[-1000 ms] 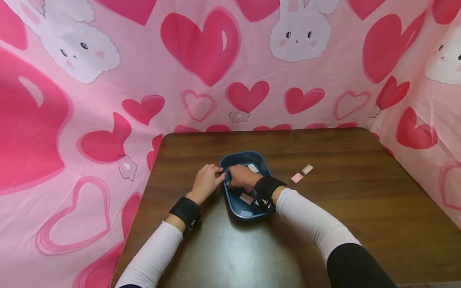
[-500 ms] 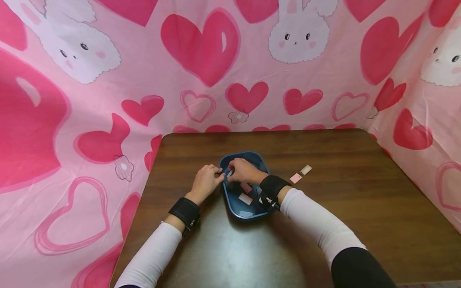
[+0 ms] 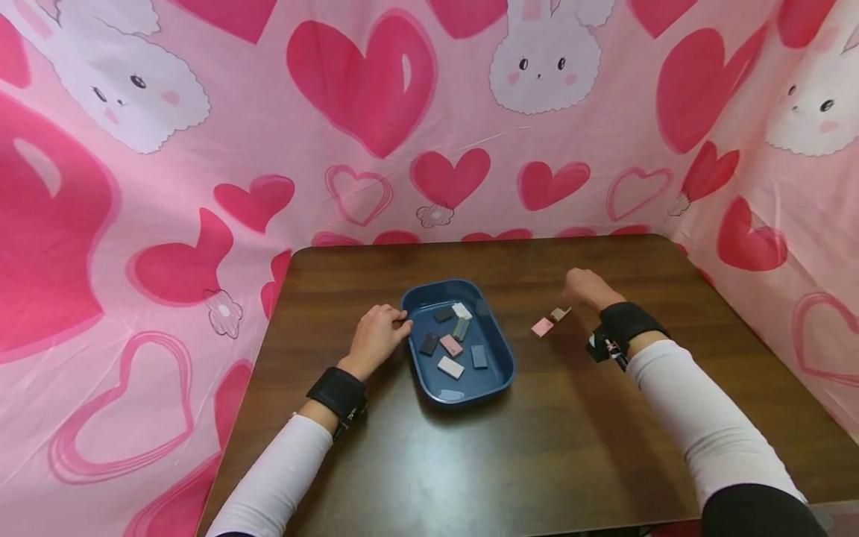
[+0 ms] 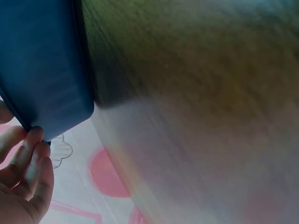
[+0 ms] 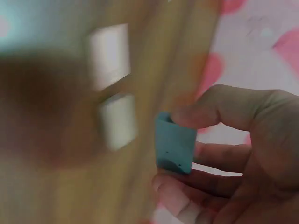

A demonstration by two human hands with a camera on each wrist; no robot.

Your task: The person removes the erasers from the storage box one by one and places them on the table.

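A blue plastic bin [image 3: 485,380] holds several small rectangular blocks in pink, white, grey and dark tones, among them a pink block [image 3: 451,345]. At the bin's far left side, my left hand [image 3: 376,339] pinches the rim; its fingers meet the outer wall in the left wrist view. Out to the right of the bin is my right hand [image 3: 590,289], gripping a teal block [image 5: 175,144] between thumb and fingers above the table. Just below and left of it lie a cream block [image 3: 560,314] and a light pink block [image 3: 541,327], both blurred in the right wrist view.
The brown wooden table [image 3: 403,470] carries the bin and loose blocks. A pink cloth [image 3: 470,74] printed with hearts and rabbits hangs behind and along both sides. A dark device is strapped to each wrist.
My right hand has lifted out of the bin and moved right, past the two loose blocks, with the teal block in it. The left hand stays at the bin's rim.
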